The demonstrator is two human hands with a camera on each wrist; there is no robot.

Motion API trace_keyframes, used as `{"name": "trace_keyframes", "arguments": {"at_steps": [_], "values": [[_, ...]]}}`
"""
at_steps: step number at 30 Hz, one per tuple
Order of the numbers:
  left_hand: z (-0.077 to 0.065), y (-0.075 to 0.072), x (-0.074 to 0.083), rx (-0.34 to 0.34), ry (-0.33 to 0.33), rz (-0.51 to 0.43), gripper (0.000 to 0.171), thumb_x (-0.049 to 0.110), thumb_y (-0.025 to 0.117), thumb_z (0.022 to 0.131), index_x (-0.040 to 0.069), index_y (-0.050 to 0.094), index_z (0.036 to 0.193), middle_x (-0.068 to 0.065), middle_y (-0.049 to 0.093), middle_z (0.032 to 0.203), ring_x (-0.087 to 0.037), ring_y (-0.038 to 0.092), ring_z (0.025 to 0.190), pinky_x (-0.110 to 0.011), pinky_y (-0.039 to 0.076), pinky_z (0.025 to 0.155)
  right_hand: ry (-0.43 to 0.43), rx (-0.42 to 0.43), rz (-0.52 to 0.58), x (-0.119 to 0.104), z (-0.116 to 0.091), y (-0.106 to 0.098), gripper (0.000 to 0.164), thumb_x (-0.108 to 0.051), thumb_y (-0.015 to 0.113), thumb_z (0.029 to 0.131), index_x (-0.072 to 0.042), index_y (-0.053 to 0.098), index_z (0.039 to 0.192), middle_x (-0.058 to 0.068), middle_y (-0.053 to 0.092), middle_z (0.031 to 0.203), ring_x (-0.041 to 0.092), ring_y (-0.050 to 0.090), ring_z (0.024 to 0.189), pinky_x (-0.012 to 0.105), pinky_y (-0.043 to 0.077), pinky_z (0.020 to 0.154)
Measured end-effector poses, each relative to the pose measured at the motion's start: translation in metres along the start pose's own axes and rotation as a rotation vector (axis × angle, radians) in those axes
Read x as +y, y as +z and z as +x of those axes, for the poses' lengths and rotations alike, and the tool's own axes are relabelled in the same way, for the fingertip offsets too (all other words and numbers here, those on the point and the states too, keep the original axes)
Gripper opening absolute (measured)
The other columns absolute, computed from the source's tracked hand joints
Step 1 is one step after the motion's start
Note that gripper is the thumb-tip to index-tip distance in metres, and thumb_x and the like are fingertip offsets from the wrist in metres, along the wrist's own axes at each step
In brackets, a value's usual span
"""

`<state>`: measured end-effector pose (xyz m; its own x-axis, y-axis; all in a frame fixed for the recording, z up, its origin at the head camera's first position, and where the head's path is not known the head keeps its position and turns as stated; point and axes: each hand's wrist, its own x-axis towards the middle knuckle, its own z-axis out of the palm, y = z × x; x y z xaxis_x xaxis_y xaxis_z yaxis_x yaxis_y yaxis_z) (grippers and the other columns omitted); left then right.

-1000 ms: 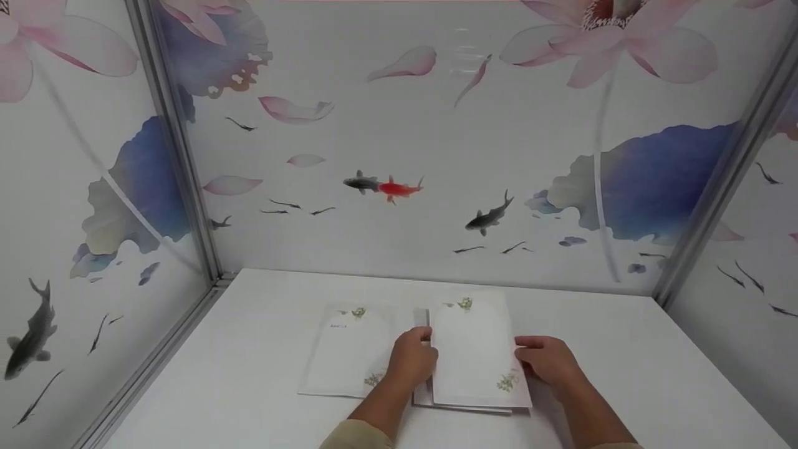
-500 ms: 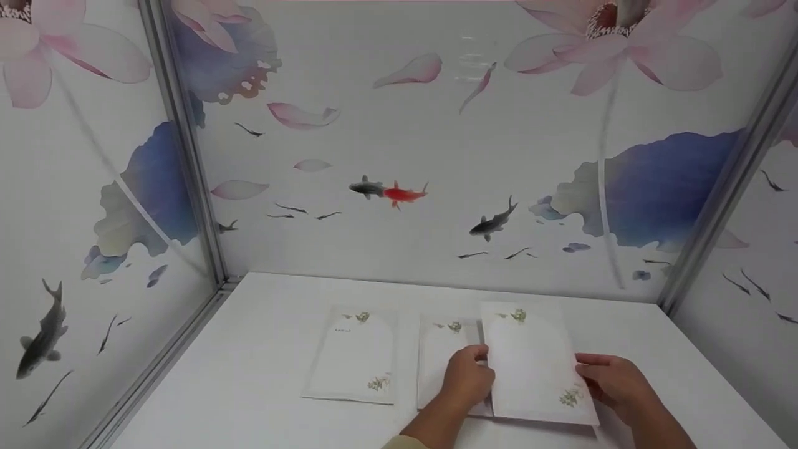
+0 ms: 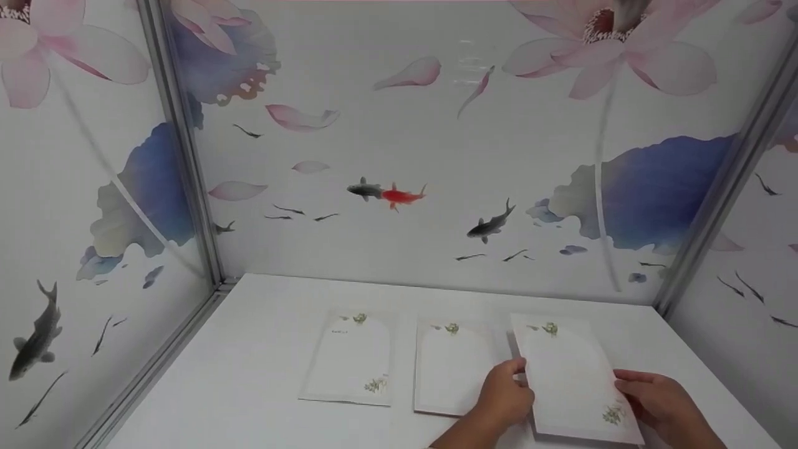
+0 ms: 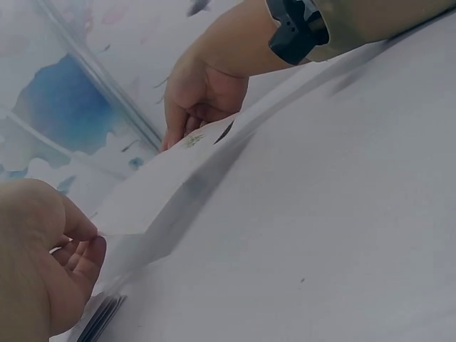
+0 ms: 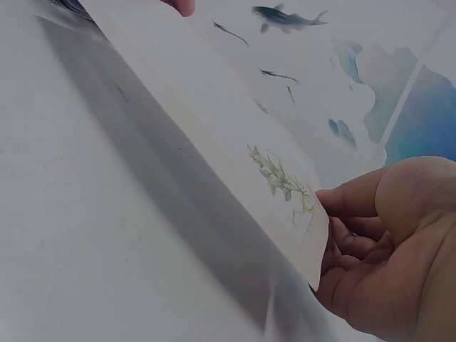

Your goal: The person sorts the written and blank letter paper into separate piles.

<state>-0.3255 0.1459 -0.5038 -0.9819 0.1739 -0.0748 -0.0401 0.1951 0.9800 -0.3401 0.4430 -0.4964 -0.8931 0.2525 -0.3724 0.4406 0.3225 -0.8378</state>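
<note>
A white sheet of stationery paper [image 3: 564,374] with green floral prints in two corners is held tilted above the right part of the table. My left hand [image 3: 508,394] pinches its left edge between thumb and fingers. On the opposite edge, my right hand [image 3: 664,399] grips it near the printed sprig [image 5: 274,174]. In the right wrist view the lower edge of the paper hangs over its shadow [image 5: 164,192]. Left of my hands lies a stack of matching stationery [image 3: 452,368], partly covered by the left hand. A further matching sheet [image 3: 349,362] with a small line of writing lies farther left.
The white table [image 3: 262,349] is enclosed by printed panels with lotus flowers and fish. Metal posts [image 3: 187,143] stand at its back corners. A dark wrist camera [image 4: 296,32] is strapped on the right forearm.
Both hands have carried the sheet to the right, off the middle stack, which now shows more fully. The leftmost sheet stays in place on the table.
</note>
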Motion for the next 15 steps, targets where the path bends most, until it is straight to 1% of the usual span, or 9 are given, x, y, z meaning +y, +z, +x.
{"name": "trace_keyframes", "arguments": {"at_steps": [3,5,7,9,12,15], "values": [[-0.001,0.0,-0.002,-0.013,0.001,0.024,0.059,-0.009,0.064,0.089,0.008,0.063,0.144,-0.006,0.068,0.14,-0.022,0.07,0.118,-0.04,0.062,0.1,0.0,0.009,0.026,0.004,0.006,0.0,0.063,-0.016,0.072,0.101,0.008,0.049,0.154,0.031,0.064,0.143,0.023,0.072,0.1,0.035,0.065,0.082],[-0.001,0.0,-0.003,-0.019,-0.002,0.043,0.058,-0.009,0.063,0.088,0.008,0.063,0.144,-0.007,0.066,0.144,-0.027,0.068,0.128,-0.044,0.058,0.109,0.004,0.025,0.035,0.006,0.01,0.001,0.062,-0.016,0.074,0.099,0.006,0.052,0.152,0.029,0.068,0.138,0.021,0.073,0.097,0.035,0.065,0.082],[-0.001,0.0,-0.004,-0.017,-0.003,0.06,0.057,-0.008,0.064,0.088,0.008,0.064,0.143,-0.009,0.067,0.145,-0.031,0.064,0.136,-0.048,0.053,0.116,0.01,0.046,0.028,0.009,0.013,0.002,0.059,-0.015,0.074,0.099,0.005,0.055,0.151,0.029,0.069,0.137,0.021,0.073,0.094,0.035,0.065,0.081],[-0.001,0.0,-0.004,-0.005,0.001,0.072,0.055,-0.006,0.065,0.088,0.008,0.065,0.141,-0.009,0.067,0.145,-0.032,0.061,0.142,-0.05,0.049,0.12,0.01,0.069,0.002,0.01,0.014,0.003,0.056,-0.015,0.073,0.099,0.004,0.056,0.15,0.03,0.067,0.14,0.021,0.072,0.092,0.034,0.065,0.08],[0.0,0.002,-0.005,0.006,0.0,0.071,0.053,-0.006,0.066,0.088,0.006,0.066,0.139,-0.01,0.07,0.142,-0.033,0.061,0.142,-0.051,0.048,0.121,0.003,0.087,-0.026,0.012,0.013,0.003,0.055,-0.016,0.072,0.1,0.004,0.058,0.149,0.032,0.063,0.144,0.022,0.07,0.09,0.034,0.063,0.078],[0.001,0.004,-0.005,-0.011,-0.011,0.052,0.052,-0.006,0.067,0.088,0.006,0.066,0.139,-0.01,0.072,0.137,-0.032,0.064,0.138,-0.05,0.05,0.119,-0.015,0.091,-0.067,0.012,0.009,0.002,0.054,-0.018,0.073,0.099,0.005,0.059,0.147,0.033,0.061,0.145,0.021,0.069,0.091,0.033,0.062,0.076]]}}
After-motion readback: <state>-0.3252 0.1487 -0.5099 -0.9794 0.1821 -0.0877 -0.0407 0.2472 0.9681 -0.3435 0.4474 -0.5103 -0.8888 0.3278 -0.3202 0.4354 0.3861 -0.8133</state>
